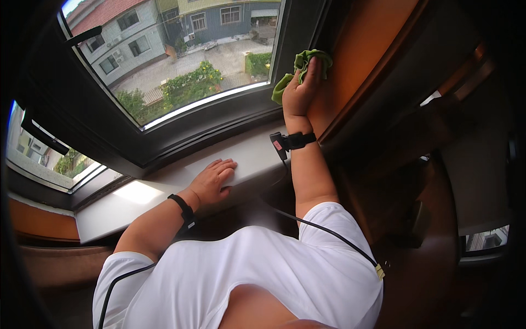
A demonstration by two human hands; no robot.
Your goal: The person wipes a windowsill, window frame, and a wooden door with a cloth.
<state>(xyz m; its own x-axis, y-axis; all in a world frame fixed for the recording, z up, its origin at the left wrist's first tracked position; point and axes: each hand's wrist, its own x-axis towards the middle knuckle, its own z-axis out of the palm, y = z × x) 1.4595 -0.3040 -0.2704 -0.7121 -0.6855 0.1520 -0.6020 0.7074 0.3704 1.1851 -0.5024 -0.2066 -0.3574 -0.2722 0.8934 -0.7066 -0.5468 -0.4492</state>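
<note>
My right hand (301,93) holds a crumpled green cloth (311,57) against the side of the window recess, where the dark window frame (298,37) meets an orange-brown wooden panel (372,37). Part of the cloth hangs out beside my wrist on the left. Lower down, my left hand (211,179) rests palm down on the white windowsill (259,148), near its front edge, with nothing in it. Its fingers point toward the window and lie close together, the thumb a little apart.
A screened window (193,53) with a dark handle (84,36) stands ahead, and a second window (53,152) is at the left. Black cables (328,230) run from the wrist straps along both arms. Sunlight (137,192) falls on the sill.
</note>
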